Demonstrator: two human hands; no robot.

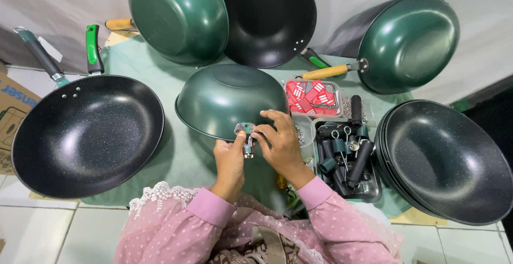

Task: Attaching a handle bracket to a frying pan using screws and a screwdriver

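Note:
A green wok (227, 99) lies upside down on the green cloth in front of me. At its near rim a small metal handle bracket (244, 129) sits against the wall. My left hand (230, 162) pinches the bracket and a small metal part from below. My right hand (278, 141) meets it from the right, fingertips on the bracket and the wok's rim. Both arms wear pink sleeves.
A metal tray (368, 190) of dark handles and green ferrules sits right of my hands, a box of red tags (311, 97) behind it. A handled wok (85, 136) lies left, stacked woks (449, 160) right, three more woks (181, 16) lean behind.

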